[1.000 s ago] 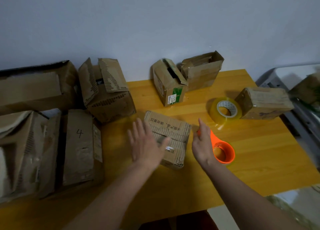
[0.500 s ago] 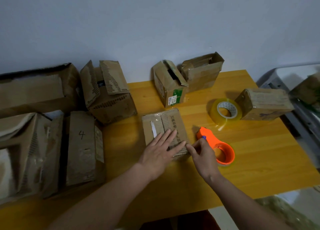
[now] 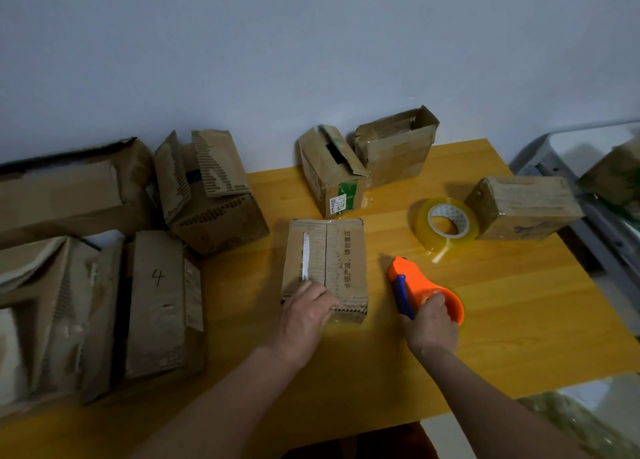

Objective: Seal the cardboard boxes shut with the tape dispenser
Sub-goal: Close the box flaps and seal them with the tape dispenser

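**Cardboard box under my left hand, dispenser in my right**

Cardboard box (image 3: pixel 325 268) lies flat at the centre of the frame on the yellow wooden table (image 3: pixel 519 337), its two top flaps closed along a seam running away from me, with a white strip on the left flap and printed characters on the right one. My left hand (image 3: pixel 306 316) rests on its near edge, fingers curled over the corner and holding it down. My right hand (image 3: pixel 431 323), just right of the box, grips the orange tape dispenser (image 3: pixel 420 290) around its round end; the pointed nose aims up and left, toward the box, and a blue blade guard runs along its left side. I cannot tell whether the dispenser touches the table.

Further up on the right, a roll of clear tape (image 3: pixel 446 224) stands on edge with a loose tail hanging toward me, and beside it at the right sits a closed box (image 3: pixel 523 207). At the lower left of the frame lies a flattened box marked "4" (image 3: pixel 159 302), among other crumpled cartons. Farther back at left, an open box with torn flaps (image 3: pixel 207 192) sits near the wall. At the far edge of the table, two small boxes (image 3: pixel 363 166) with flaps partly up stand touching each other, the left one bearing a green label.
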`<state>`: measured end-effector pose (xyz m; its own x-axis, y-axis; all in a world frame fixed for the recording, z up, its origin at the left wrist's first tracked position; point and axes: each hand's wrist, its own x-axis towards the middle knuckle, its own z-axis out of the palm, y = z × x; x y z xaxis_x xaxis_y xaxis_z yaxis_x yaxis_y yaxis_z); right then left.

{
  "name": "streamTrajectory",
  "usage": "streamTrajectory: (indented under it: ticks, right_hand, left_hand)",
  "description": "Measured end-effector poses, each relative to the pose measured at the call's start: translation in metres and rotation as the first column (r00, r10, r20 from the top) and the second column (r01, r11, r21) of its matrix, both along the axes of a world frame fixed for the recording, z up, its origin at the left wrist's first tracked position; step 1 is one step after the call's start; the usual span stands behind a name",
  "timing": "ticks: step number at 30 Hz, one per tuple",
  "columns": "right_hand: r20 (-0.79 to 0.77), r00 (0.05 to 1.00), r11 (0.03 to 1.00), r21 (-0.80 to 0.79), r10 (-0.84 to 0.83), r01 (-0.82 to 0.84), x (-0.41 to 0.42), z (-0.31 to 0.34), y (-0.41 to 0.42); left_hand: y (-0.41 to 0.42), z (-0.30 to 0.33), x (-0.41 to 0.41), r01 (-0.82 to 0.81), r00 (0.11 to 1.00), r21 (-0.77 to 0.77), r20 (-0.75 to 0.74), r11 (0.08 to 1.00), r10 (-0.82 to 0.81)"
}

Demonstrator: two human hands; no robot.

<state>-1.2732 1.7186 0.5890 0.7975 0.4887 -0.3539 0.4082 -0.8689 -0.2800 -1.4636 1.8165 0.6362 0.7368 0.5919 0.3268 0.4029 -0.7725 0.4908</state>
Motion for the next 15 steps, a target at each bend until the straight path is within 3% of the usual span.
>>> streamTrajectory:
  ticks: [2,3,5,8,11,13,15]
  right_hand:
    - [0.010,0.999,0.997,-0.067,0.049,-0.048,0.005,0.002,-0.004]
    - [-0.004,0.999,0.998,-0.024,0.051,-0.051,0.009,0.004,-0.006]
    - [-0.097,0.995,0.983,0.183,0.034,-0.016,0.017,0.013,-0.012]
    - [-0.247,0.962,0.880,0.475,0.113,0.019,0.028,0.040,-0.020]
    - [-0.384,0.886,0.742,0.666,0.261,0.071,0.034,0.078,-0.020]
    - [-0.406,0.839,0.689,0.723,0.363,0.052,0.037,0.100,-0.020]
    - [-0.418,0.784,0.662,0.749,0.460,0.011,0.039,0.118,-0.020]
  left_hand:
    - [-0.002,-0.001,-0.001,0.010,1.000,0.003,-0.020,1.000,-0.010]
    - [-0.003,-0.002,-0.002,-0.002,0.999,-0.029,-0.038,1.000,0.001]
    - [-0.004,-0.002,-0.004,-0.060,0.996,-0.176,-0.080,0.983,0.046]
    - [0.003,0.010,0.001,-0.193,0.978,-0.406,-0.148,0.893,0.144]
    - [0.024,0.045,0.023,-0.343,0.939,-0.394,-0.168,0.853,0.300]
    - [0.037,0.080,0.041,-0.302,0.952,-0.424,-0.098,0.854,0.289]
    - [0.050,0.114,0.051,-0.134,0.988,-0.595,-0.020,0.792,0.152]
